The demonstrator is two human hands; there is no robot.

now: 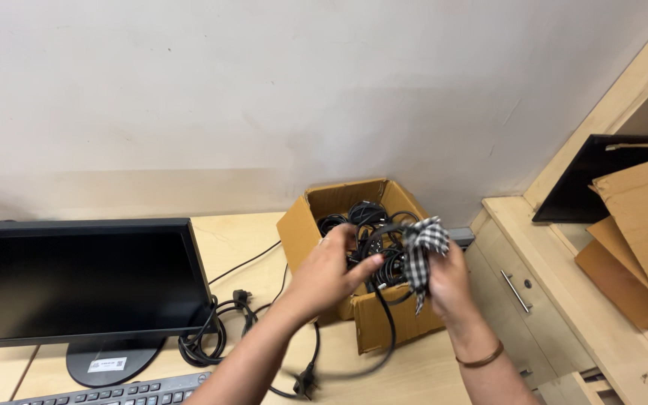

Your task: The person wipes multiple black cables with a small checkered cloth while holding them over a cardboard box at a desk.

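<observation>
My left hand (330, 271) grips a black power cable (388, 315) in front of an open cardboard box (298, 229) on the wooden desk. The cable loops down from my hands, and its plug (306, 382) hangs near the desk's front. My right hand (448, 281) holds a black-and-white checked cloth (420, 251) wrapped against the same cable. The box is filled with several coiled black cables (361, 217). Both hands hover over the box's front edge.
A dark monitor (76, 281) on a round stand sits at the left, with a keyboard (114, 391) at the bottom edge. More black cables (211, 330) lie coiled beside the stand. A wooden cabinet (534, 300) with cardboard sheets (643, 225) and a black panel (579, 187) stands at the right.
</observation>
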